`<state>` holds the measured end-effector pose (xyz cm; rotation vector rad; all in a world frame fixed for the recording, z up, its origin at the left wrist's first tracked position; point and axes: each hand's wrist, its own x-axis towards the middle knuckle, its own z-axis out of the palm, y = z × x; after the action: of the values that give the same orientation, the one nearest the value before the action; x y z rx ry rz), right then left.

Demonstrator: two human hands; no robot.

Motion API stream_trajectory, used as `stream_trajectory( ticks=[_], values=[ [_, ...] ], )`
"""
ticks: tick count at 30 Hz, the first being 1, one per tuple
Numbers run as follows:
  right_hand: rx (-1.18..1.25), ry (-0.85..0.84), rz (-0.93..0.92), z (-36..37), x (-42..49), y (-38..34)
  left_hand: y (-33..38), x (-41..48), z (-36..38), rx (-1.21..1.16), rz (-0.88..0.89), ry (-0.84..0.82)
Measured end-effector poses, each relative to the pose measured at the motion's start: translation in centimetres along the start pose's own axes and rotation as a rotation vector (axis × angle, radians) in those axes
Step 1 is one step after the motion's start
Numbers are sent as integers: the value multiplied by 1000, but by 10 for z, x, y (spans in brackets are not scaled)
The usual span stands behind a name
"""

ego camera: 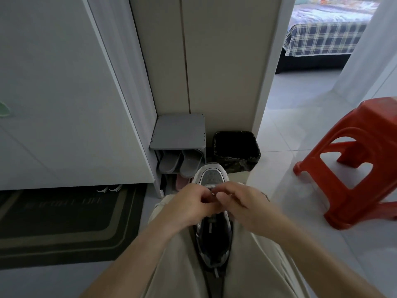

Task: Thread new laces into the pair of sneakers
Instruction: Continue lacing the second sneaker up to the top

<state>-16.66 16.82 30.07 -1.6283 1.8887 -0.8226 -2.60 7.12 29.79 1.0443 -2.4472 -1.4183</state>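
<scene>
One grey and white sneaker lies between my knees, toe pointing away from me, its dark opening toward me. My left hand and my right hand meet over its eyelet area, fingers curled. A short bit of white lace shows between the fingertips of both hands, just behind the toe cap. Both hands pinch at it, though the blur hides the exact hold. The rest of the lace is covered by my hands. Only this sneaker of the pair lies between my knees.
A small grey shoe rack holding grey slippers stands straight ahead, with a black-lined bin to its right. A red plastic stool stands at the right. A dark doormat lies at the left, below a white door.
</scene>
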Motion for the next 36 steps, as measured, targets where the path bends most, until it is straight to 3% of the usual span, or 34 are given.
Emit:
stream_trajectory(
  ticks=[7, 11, 17, 21, 26, 29, 36],
  values=[
    [186, 4, 84, -9, -3, 31, -16, -6, -3, -51, -47, 78],
    [74, -28, 90, -5, -3, 30, -10, -2, 5, -40, -45, 137],
    [-31, 113, 54, -1, -6, 31, -10, 5, 16, 12, -64, 129],
    [-113, 102, 39, 0, -4, 36, -7, 9, 20, 3, -54, 127],
    [-93, 183, 126, 1, 4, 53, -23, 19, 26, 249, 10, 310],
    [-99, 181, 197, 5, 13, 60, -31, 22, 33, 417, 26, 329],
    [-193, 129, 235, 9, 23, 57, -31, 28, 47, 403, -25, 405]
  ],
)
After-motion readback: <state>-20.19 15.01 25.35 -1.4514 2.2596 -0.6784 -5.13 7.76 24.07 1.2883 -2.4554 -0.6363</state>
